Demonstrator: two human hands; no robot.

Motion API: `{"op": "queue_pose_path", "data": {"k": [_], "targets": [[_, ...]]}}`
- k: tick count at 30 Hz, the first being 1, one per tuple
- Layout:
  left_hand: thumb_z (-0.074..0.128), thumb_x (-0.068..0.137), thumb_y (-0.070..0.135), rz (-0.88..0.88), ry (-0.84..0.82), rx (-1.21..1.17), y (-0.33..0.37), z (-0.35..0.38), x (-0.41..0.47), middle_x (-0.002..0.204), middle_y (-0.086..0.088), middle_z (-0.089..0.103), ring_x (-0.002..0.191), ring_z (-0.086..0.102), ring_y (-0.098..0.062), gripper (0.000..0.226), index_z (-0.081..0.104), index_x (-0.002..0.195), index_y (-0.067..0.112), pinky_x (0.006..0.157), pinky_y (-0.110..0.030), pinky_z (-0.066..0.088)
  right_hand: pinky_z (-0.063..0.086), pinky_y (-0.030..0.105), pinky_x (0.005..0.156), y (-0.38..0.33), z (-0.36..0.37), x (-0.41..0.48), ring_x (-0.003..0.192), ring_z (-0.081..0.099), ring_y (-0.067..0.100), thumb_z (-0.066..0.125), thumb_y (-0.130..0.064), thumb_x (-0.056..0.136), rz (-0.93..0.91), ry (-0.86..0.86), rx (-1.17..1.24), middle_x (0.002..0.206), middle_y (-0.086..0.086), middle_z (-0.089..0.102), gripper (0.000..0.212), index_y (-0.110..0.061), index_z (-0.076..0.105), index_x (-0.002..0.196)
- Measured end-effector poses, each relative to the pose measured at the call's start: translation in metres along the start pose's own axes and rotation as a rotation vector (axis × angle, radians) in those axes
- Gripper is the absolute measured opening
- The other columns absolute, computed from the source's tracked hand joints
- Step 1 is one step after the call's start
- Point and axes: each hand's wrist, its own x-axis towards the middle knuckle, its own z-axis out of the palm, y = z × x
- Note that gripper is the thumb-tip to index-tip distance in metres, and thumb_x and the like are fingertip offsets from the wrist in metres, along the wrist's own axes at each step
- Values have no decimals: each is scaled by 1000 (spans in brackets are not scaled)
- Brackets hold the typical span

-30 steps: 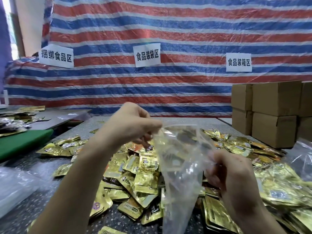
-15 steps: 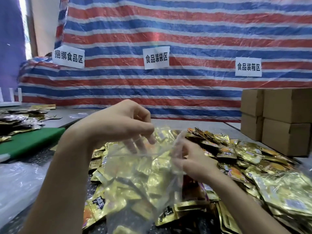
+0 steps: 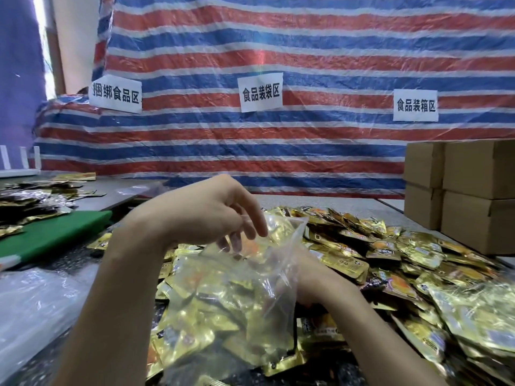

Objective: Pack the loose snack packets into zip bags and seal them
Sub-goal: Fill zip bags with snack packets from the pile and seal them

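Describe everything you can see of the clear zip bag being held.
The zip bag is thin, clear, crinkled plastic, its mouth open at the upper right, its body hanging down toward the left above the gold snack packets. The left hand pinches its top edge, fingers showing through the film; the right hand meets its right side, fingers hidden. Gold shows through; inside or behind is unclear.

Table point(image 3: 320, 203) w/ heap of snack packets point(image 3: 390, 254), plastic sheet point(image 3: 33, 302).

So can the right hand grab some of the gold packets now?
Probably yes. The right hand is down by the gold packets, partly behind the clear bag that the left hand holds, and nothing seems to block it.
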Motion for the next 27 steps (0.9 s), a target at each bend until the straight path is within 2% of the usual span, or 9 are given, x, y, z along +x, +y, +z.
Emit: {"op": "queue_pose_path", "data": {"k": [2,5,8,10,12,16,19,22,27], "targets": [[51,93,-6,-10,2,2,-3,-2,0,86,1,75,69,70,-12,39,79,88,21,61,-23,55,54,46,95,3,-7,-5,109,64,31,74,-23,89,-73,-8,98,108,3,68,11,-32,68,87],[64,88,-3,9,-12,-13,-8,-5,0,85,0,75,68,69,-9,29,79,93,21,60,-21,54,57,43,90,4,-24,-14,101,67,22,81,-19,81,-93,-16,129,112,3,67,23,-21,69,101],[82,77,10,19,-36,-26,-9,-6,0,85,1,74,66,66,-4,21,78,93,24,61,-21,51,61,39,80,2,-44,-25,93,70,22,83,-5,76,-92,81,297,104,6,70,24,-19,66,85],[91,65,22,-6,-61,-14,-8,-5,-1,87,5,72,66,64,0,31,76,93,27,63,-21,50,63,44,73,1,-60,-32,89,72,28,86,-1,71,-86,216,463,99,11,72,31,-11,65,92],[94,54,33,-45,-90,20,-6,-2,-2,89,7,70,68,64,1,45,73,94,28,62,-18,50,62,35,66,2,-79,-40,87,73,23,90,-11,61,-87,410,616,100,10,72,46,-12,62,98],[87,42,56,-104,-102,148,3,7,1,96,11,67,77,64,-1,66,67,99,31,71,-22,54,60,32,82,9,-111,-58,97,74,22,80,-18,65,-241,693,1031,101,6,76,44,-13,67,106],[88,49,55,-82,-129,184,8,17,9,99,12,64,80,60,-1,66,64,105,30,64,-12,45,59,31,85,4,-121,-69,93,72,20,69,-13,81,-487,569,1309,95,6,75,20,-8,71,100],[89,53,54,-55,-153,173,11,23,13,101,13,63,82,59,-1,66,61,108,30,57,-5,41,57,27,81,-6,-121,-74,89,69,13,65,-15,85,-655,389,1362,91,1,73,15,-12,71,98],[89,64,36,190,-280,-18,12,22,10,94,23,66,86,62,5,42,63,97,43,67,-5,44,57,49,84,-14,-105,-69,97,67,18,70,-15,81,-637,269,1230,96,0,71,18,-19,72,98]]}}
